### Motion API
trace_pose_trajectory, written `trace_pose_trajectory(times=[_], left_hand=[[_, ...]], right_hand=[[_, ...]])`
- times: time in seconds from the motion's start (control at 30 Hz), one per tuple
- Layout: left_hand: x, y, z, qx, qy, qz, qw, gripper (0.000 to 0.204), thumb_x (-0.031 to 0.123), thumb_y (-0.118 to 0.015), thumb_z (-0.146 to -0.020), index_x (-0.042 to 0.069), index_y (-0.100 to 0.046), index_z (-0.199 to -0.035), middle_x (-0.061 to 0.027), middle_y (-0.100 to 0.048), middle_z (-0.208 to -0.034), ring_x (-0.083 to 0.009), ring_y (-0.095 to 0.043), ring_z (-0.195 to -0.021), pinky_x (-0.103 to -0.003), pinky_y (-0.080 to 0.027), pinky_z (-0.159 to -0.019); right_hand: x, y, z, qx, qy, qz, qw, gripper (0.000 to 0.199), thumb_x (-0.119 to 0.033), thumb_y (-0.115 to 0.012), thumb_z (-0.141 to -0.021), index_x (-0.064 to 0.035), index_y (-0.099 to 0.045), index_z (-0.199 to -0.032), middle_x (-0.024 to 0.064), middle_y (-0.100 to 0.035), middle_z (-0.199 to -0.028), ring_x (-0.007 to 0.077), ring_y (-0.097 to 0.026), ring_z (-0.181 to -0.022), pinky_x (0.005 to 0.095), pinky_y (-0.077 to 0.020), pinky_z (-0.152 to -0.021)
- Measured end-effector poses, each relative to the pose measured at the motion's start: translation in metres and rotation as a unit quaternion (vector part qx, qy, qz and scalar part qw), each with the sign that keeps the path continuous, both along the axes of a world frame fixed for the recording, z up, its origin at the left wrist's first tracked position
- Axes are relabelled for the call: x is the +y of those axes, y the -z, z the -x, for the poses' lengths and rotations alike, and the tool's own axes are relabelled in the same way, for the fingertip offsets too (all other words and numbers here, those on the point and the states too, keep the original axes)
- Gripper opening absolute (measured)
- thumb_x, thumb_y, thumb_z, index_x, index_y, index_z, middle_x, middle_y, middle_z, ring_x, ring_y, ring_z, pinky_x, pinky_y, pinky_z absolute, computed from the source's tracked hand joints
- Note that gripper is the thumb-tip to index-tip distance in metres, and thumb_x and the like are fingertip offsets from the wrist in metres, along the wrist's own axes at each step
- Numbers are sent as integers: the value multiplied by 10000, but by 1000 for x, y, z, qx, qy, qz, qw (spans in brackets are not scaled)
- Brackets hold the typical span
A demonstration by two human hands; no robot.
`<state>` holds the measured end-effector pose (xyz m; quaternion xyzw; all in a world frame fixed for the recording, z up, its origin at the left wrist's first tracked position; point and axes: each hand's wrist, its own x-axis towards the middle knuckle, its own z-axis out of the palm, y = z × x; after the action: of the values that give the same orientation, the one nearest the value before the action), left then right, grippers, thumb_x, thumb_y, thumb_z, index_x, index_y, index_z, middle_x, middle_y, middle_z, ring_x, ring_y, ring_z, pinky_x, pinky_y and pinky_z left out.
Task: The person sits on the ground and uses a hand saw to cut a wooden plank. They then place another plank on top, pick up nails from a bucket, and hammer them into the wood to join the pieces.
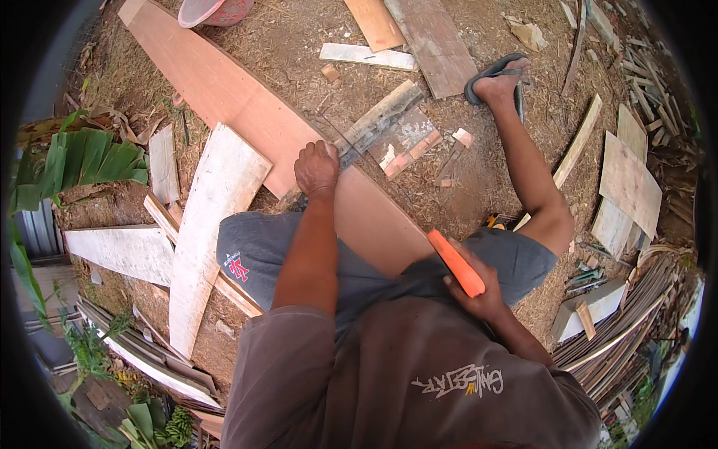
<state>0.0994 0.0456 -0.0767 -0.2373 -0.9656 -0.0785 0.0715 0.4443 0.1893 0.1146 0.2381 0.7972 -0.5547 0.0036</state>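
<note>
A long reddish-brown plank (224, 86) runs from the far left, under my left hand, to my lap. My left hand (317, 168) is a closed fist on the plank, where a weathered beam (381, 112) crosses beneath it. What the fingers hold, if anything, is hidden. In my right hand (482, 292), beside my right thigh, is a long, narrow orange object (456, 263). Its kind is not clear from here. The fingers wrap its lower side, and its upper end lies close to the plank's near end.
White-stained boards (213, 224) lie crossed at the left. Wood offcuts (419, 150) and a pale strip (368, 56) are scattered ahead. A pinkish basin (217, 10) stands at the far left. My sandalled foot (497, 82) is at the right, with plywood pieces (630, 179) beyond it.
</note>
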Motion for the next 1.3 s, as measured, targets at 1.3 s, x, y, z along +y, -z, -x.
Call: trace_pose_trajectory(times=[1.3], left_hand=[[-1,8,3,4,12,-6,1000,256,309,-580,-934,95,-658,-816,-88,-655,-855,-295,-649,-849,-442,-524,-744]], right_hand=[[6,-36,-27,54,-5,4,999,602,-30,-712,-869,-3,-512,-1436,176,-644,-1363,271,-630,-1273,357,-476,-1072]])
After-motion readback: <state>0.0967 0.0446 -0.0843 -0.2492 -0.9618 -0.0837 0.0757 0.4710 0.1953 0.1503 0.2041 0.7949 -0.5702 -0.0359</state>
